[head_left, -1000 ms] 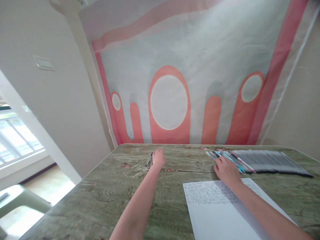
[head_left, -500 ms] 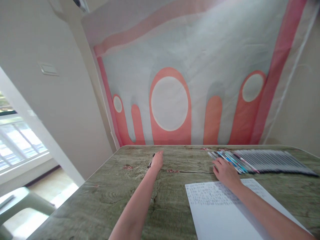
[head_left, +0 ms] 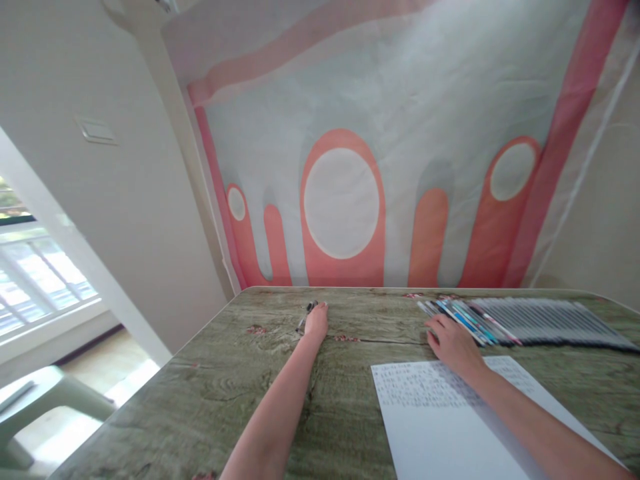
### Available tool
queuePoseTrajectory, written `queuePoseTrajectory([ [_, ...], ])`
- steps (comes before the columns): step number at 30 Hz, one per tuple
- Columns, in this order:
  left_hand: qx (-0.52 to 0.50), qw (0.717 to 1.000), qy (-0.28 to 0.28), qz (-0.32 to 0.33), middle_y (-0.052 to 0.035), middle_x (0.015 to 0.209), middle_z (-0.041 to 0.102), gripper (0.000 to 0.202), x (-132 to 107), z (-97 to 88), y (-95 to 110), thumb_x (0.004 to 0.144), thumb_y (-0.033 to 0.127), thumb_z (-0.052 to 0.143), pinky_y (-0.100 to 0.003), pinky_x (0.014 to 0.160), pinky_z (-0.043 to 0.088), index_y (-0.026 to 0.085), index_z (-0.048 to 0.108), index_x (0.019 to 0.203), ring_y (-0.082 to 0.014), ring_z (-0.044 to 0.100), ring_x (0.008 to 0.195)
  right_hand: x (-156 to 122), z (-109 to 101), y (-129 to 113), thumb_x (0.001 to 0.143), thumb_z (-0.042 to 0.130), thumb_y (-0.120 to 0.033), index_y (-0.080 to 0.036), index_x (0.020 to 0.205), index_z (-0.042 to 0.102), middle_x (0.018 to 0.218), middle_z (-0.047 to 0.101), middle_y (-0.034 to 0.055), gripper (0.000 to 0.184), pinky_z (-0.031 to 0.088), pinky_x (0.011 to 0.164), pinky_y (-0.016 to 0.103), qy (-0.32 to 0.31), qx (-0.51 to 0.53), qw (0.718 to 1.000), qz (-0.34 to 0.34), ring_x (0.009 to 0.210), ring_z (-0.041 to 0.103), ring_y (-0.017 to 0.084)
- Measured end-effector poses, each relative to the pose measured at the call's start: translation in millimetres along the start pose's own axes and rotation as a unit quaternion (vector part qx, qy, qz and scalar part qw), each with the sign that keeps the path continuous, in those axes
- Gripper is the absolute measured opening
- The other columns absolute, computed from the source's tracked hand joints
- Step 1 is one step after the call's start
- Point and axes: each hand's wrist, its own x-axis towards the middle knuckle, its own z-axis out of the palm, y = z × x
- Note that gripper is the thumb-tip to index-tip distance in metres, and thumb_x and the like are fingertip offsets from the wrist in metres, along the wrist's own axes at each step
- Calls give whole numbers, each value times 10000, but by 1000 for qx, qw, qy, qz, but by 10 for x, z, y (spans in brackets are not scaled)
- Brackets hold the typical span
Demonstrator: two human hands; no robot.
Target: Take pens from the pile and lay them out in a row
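Pens (head_left: 301, 325) with dark ends lay on the left of the table (head_left: 220, 400), right against the person's left hand (head_left: 316, 321); from my spot I couldn't tell whether its fingers gripped them. Well apart from it, the right hand (head_left: 453, 340) rested palm-down against coloured pens (head_left: 473, 320), its grip hidden too, the wrist over a written-on sheet (head_left: 425, 433). Farther right, clear pens (head_left: 555, 320) formed a close row.

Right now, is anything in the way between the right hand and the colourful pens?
Nothing visible is. The right hand is right at the colourful pens, its fingers over their left side. The paper with writing lies under the forearm, on the near side, not between them.
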Motion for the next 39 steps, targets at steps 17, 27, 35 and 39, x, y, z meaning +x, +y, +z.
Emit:
queuePoseTrajectory([
  [17, -107, 989, -12, 100, -39, 1209, 499, 376, -498, 10, 782, 759, 87, 359, -246, 991, 290, 168, 570, 1060, -110, 421, 1130, -15, 50, 15, 767, 413, -175, -176, 833, 576, 869, 546, 63, 176, 396, 694, 308, -17, 18, 1000, -10, 727, 524, 171],
  [27, -93, 982, -44, 158, -62, 1205, 499, 335, -537, 118, 1511, 775, 114, 355, -242, 985, 291, 139, 578, 1024, -137, 419, 1131, 5, -42, -52, 775, 417, -151, -174, 838, 572, 861, 532, 60, 169, 400, 700, 292, -49, 57, 997, -22, 752, 516, 164],
  [35, -167, 972, -36, 158, -40, 1189, 513, 338, -582, 54, 1638, 782, 154, 379, -261, 982, 292, 189, 563, 1064, -141, 426, 1120, 19, -128, -284, 789, 416, -147, -180, 817, 584, 817, 537, 48, 173, 389, 700, 274, -90, 106, 989, -50, 766, 508, 157],
  [39, -242, 964, 5, 114, -30, 1103, 571, 337, -513, 55, 1458, 785, 159, 377, -255, 924, 351, 194, 550, 1072, -129, 495, 1026, 54, -150, -281, 777, 456, -166, -179, 782, 591, 799, 547, 46, 136, 383, 711, 263, -125, 124, 984, -28, 767, 517, 154],
])
